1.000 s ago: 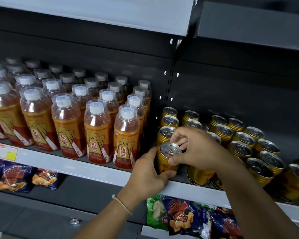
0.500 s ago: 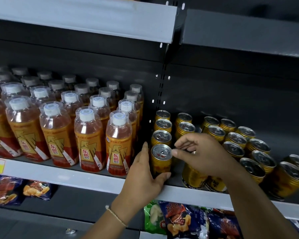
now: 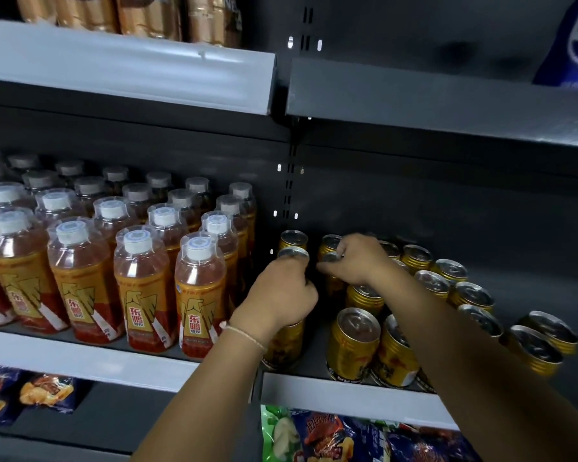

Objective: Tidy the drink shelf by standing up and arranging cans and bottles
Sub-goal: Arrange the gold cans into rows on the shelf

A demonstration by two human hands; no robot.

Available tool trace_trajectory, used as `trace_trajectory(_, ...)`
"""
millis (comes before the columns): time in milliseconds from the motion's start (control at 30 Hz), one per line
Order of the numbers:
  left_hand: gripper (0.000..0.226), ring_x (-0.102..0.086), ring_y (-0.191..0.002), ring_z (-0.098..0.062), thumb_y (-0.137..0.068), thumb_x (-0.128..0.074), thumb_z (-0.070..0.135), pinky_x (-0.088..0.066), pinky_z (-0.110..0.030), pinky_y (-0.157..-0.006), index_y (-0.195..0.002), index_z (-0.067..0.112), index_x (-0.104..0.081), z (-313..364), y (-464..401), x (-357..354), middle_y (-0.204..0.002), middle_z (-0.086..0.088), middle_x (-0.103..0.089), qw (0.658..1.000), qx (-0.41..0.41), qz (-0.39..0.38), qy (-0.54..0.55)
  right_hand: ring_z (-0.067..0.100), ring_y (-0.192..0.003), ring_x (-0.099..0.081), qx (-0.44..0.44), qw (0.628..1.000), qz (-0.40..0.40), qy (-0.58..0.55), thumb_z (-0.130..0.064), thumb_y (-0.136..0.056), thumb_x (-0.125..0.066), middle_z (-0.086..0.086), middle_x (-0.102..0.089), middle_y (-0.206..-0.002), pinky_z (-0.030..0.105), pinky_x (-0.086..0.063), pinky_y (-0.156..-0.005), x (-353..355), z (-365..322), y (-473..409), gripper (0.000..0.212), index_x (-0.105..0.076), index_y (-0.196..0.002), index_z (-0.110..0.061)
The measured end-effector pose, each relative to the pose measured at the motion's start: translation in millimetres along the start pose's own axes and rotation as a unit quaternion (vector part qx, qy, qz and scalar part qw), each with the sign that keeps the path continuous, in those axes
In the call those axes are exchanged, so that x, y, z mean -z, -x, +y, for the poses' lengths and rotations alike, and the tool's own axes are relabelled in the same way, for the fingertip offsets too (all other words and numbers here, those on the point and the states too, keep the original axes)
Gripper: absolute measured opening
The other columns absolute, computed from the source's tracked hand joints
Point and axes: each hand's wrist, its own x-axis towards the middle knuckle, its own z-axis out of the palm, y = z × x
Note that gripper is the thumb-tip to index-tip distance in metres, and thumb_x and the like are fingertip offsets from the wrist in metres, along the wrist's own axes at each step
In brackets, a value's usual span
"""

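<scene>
Curled fingers of the left hand (image 3: 281, 291) wrap a gold can (image 3: 292, 254) in the left-most column, just right of frame centre; only its silver lid and a strip of ribbed rim show above the knuckles. Beside it, the right hand (image 3: 357, 260) closes its fingertips over the lid of a second can (image 3: 331, 257) in the next column, thumb low on its side. A thin cord bracelet (image 3: 244, 333) sits on the left wrist.

Both are short metal cylinders, gold-printed walls with dull silver pull-tab tops. More of the same cans (image 3: 447, 285) run off to the lower right in loose rows, several of them leaning, the far-right ones tipped most. Two upright ones stand at the shelf lip (image 3: 347, 395), which is a pale flat strip.

To the left, plastic bottles (image 3: 137, 288) of amber drink stand in tight ranks, white caps under clear film, orange-red labels. A dark gap separates them from the left-most can column. Behind the cans the dark back panel (image 3: 447, 208) is bare. Snack bags (image 3: 331, 438) fill the tier below.
</scene>
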Motion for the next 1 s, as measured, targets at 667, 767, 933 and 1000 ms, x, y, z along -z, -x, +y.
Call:
trace_trajectory(667,0.043,-0.052,-0.123,-0.028,-0.088,-0.047,0.019,-0.046,-0.042,-0.102,-0.129,0.012,-0.055,-8,-27,1,-0.135,-0.01,-0.055,0.995,0.043,-0.071,-0.06,0.016,-0.095,-0.055,-0.009,0.991,-0.108,0.082,-0.042,-0.077,-0.081,0.004,-0.061,-0.125,0.03,-0.046,-0.069,18,24,-35,0.072,-0.052,-0.138,-0.016)
trace_trajectory(767,0.043,-0.049,-0.127,-0.029,-0.089,-0.047,0.021,-0.043,-0.039,-0.105,-0.131,0.012,-0.053,-9,-31,-3,-0.138,-0.011,-0.052,0.994,0.047,-0.074,-0.059,0.026,-0.118,-0.055,-0.056,0.993,-0.102,-0.03,-0.052,-0.088,-0.07,0.01,-0.053,-0.141,0.035,-0.045,-0.085,12,21,-53,0.075,-0.042,-0.147,-0.016)
trace_trajectory(933,0.049,-0.026,-0.144,-0.025,-0.097,-0.04,0.023,-0.015,-0.03,-0.118,-0.144,0.005,-0.041,-13,-31,-12,-0.153,-0.013,-0.036,0.992,0.009,-0.068,-0.102,0.022,-0.097,-0.054,-0.066,0.996,-0.05,-0.02,-0.058,-0.088,-0.067,0.01,-0.059,-0.131,0.029,-0.04,-0.068,-18,14,-73,0.067,-0.053,-0.136,-0.013)
trace_trajectory(1000,0.052,-0.022,-0.146,-0.022,-0.098,-0.038,0.024,-0.01,-0.029,-0.119,-0.147,0.006,-0.037,-14,-31,-13,-0.156,-0.012,-0.032,0.992,-0.005,-0.067,-0.111,0.017,-0.087,-0.049,-0.058,0.998,-0.024,-0.002,-0.055,-0.085,-0.072,0.009,-0.06,-0.126,0.026,-0.036,-0.059,-20,15,-77,0.064,-0.055,-0.131,-0.014)
